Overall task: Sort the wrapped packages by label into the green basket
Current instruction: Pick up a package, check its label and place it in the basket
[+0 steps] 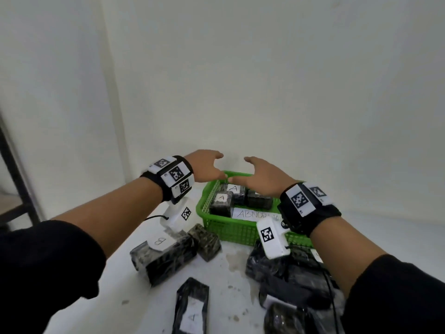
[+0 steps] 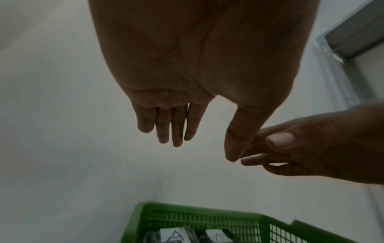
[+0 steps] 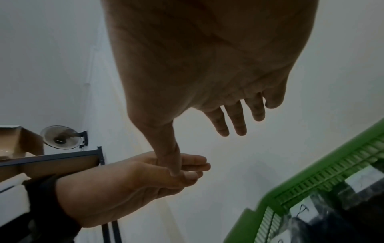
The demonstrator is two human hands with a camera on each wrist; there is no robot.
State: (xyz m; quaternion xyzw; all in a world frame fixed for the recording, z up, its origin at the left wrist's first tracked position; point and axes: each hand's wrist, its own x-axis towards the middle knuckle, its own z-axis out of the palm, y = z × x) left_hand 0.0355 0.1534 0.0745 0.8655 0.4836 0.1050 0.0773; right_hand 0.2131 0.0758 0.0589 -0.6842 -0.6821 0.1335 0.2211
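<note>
The green basket [image 1: 234, 231] stands on the white table and holds dark wrapped packages labelled A [image 1: 222, 201] beside a paper sign [image 1: 255, 214]. Both hands hover above the basket's far rim, empty, fingers relaxed. My left hand [image 1: 208, 168] is at the left and my right hand [image 1: 256, 175] at the right, thumbs nearly meeting. In the left wrist view my left hand [image 2: 187, 131] hangs open over the basket [image 2: 199, 218]. The right wrist view shows my right hand [image 3: 228, 120] open beside the basket [image 3: 311, 194]. A package labelled B [image 1: 166, 254] lies in front of the basket.
More wrapped packages lie on the table: a small one [image 1: 207, 242], one labelled A [image 1: 192, 309] near the front edge, and a dark pile [image 1: 293, 283] at the right. A dark shelf frame [image 1: 14, 174] stands at the left. The white wall is close behind.
</note>
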